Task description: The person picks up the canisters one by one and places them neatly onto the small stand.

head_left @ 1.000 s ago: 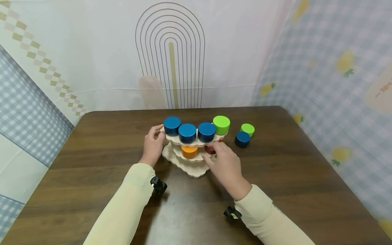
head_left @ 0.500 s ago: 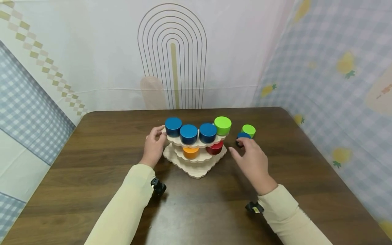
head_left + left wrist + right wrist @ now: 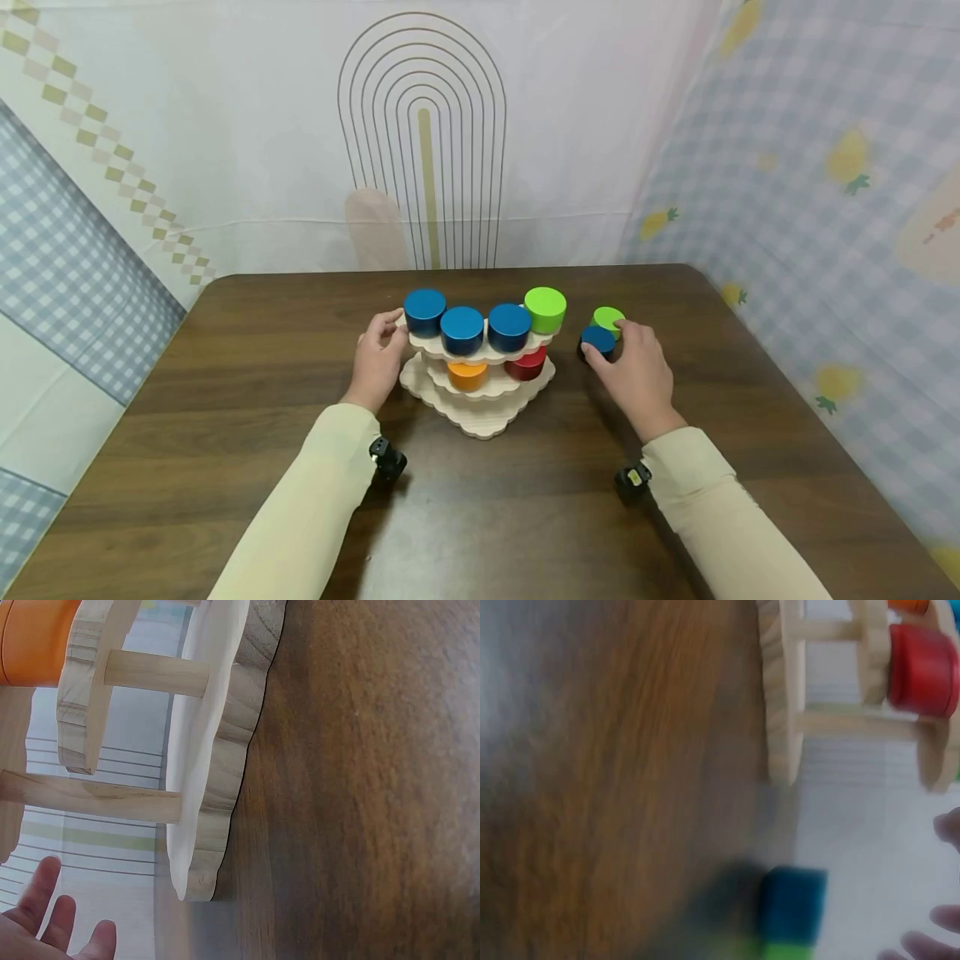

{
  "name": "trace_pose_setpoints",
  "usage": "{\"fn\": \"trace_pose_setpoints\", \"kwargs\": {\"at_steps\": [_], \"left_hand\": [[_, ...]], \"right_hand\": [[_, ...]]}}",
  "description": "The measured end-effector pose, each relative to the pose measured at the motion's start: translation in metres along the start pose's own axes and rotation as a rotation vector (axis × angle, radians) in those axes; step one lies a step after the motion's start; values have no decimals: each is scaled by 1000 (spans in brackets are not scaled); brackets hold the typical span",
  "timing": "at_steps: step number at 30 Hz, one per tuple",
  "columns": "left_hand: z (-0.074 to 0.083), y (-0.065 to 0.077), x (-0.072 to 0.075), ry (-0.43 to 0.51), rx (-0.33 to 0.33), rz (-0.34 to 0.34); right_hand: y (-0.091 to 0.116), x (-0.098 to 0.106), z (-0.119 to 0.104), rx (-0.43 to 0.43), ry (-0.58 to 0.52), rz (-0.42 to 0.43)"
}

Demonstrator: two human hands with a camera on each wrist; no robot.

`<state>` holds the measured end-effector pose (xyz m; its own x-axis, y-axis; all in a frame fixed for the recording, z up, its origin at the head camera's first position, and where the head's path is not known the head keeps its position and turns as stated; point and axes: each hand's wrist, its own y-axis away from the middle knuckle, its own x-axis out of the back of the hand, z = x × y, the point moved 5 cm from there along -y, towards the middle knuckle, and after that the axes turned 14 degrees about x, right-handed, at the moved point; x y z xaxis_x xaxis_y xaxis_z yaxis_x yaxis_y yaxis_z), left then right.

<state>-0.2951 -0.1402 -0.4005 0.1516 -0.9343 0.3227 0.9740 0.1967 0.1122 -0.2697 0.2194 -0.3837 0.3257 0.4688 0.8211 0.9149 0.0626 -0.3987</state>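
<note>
A tiered wooden stand (image 3: 480, 417) with scalloped edges rises mid-table. My left hand (image 3: 375, 362) holds the left end of its top tier between thumb and forefinger; the other fingers (image 3: 46, 889) spread loosely in the left wrist view. Along the top tier stand several blue cylinders (image 3: 462, 330) and a green cylinder (image 3: 545, 309). Lower down sit an orange cylinder (image 3: 467, 376) and a red cylinder (image 3: 525, 364). Right of the stand, my right hand (image 3: 641, 383) reaches around a loose blue cylinder (image 3: 597, 337), thumb and fingers parted; the right wrist view shows fingertips apart from it.
Directly behind the loose blue cylinder stands a loose green cylinder (image 3: 606, 317), close to the right fingertips. The brown wooden table (image 3: 480, 517) ends at a patterned cloth backdrop (image 3: 562, 133) at the back, with checked cloth (image 3: 825, 275) along the right side.
My right hand has left the red cylinder on the stand and moved right to the loose blue cylinder. The left hand stays at the top tier.
</note>
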Motion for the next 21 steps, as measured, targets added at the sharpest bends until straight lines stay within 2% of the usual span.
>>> {"fn": "trace_pose_setpoints", "kwargs": {"at_steps": [10, 21], "left_hand": [[1, 1, 0, 4, 6, 2], [0, 1, 0, 3, 7, 5]], "right_hand": [[-15, -12, 25, -93, -9, -8], [-21, -24, 35, -207, -84, -57]]}}
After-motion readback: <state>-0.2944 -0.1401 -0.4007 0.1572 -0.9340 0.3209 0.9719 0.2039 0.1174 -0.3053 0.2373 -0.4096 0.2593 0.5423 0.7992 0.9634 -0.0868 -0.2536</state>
